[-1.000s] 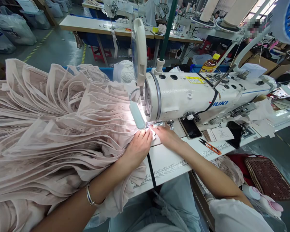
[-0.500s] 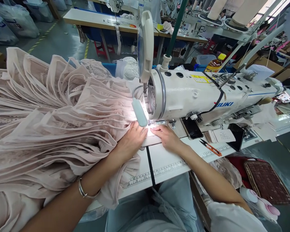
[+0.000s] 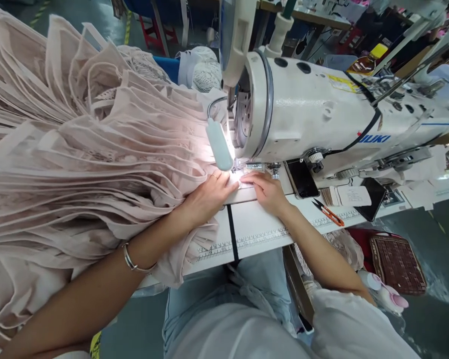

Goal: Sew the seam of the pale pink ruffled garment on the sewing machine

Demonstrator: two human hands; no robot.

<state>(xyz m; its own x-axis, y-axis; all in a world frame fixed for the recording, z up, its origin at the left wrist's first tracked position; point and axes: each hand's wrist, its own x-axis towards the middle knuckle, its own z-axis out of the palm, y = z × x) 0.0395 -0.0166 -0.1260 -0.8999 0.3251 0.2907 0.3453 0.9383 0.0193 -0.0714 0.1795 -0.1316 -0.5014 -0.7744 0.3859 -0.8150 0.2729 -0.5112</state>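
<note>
A big heap of pale pink pleated fabric [image 3: 78,159] covers the left of the sewing table [image 3: 254,232]. My left hand [image 3: 207,194] lies on the fabric's edge, fingers stretched flat toward the needle area of the white Juki sewing machine [image 3: 314,114]. My right hand [image 3: 265,189] rests just right of it, fingers curled down, pressing a small piece of the fabric under the presser foot [image 3: 247,167]. A small lamp [image 3: 219,144] lights the spot. The needle itself is hidden in the glare.
Orange-handled thread snips [image 3: 329,213], a dark phone [image 3: 302,179], a second phone [image 3: 370,198] and paper tags [image 3: 346,195] lie on the table right of the machine. A ruler strip [image 3: 243,244] runs along the table's front. A woven seat pad [image 3: 396,257] sits low right.
The view has moved closer and tilted down. Both hands have slid a little toward the presser foot, and my right hand's fingers have curled down on the fabric piece.
</note>
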